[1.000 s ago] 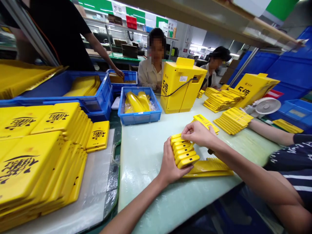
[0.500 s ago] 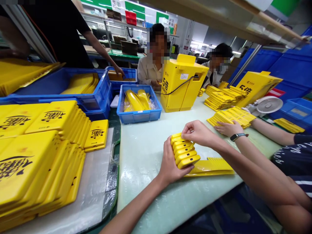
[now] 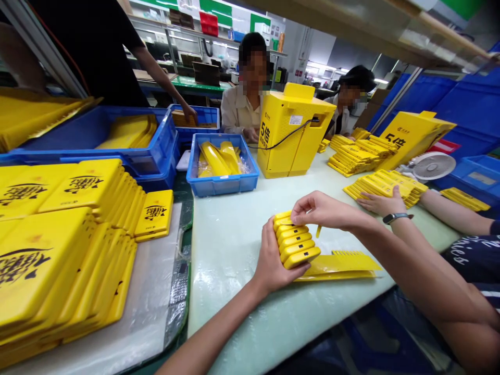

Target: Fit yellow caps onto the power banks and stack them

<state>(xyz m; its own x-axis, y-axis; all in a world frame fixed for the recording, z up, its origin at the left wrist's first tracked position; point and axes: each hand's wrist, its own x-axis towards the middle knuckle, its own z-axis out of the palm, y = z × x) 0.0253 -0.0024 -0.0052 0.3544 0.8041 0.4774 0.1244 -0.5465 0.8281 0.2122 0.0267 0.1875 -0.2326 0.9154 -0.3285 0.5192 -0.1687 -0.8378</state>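
Observation:
My left hand [image 3: 269, 263] is wrapped round a row of several yellow power banks [image 3: 299, 245], tilted so their narrow ends with small dark ports face up. At the row's far end, my right hand [image 3: 312, 209] pinches close against the power banks. A thin yellow strip [image 3: 319, 231] hangs below its curled fingers; how it is gripped is partly hidden. Beneath both hands, on the pale green table mat [image 3: 230, 302], lies a yellow sheet [image 3: 339, 264] with a row of narrow strips along its edge.
Stacked yellow power banks [image 3: 42, 260] fill the left side. A blue bin [image 3: 222, 186] with yellow parts stands ahead, beside a yellow cabinet [image 3: 292, 135]. At right, a co-worker's hand [image 3: 380, 202] rests on more power banks [image 3: 390, 182], near a small fan [image 3: 433, 165]. Other people sit opposite.
The thin yellow strip has shifted right, away from the row's side, and hangs freer under my right hand. My left hand stays put. The co-worker's hands and power banks have slid right.

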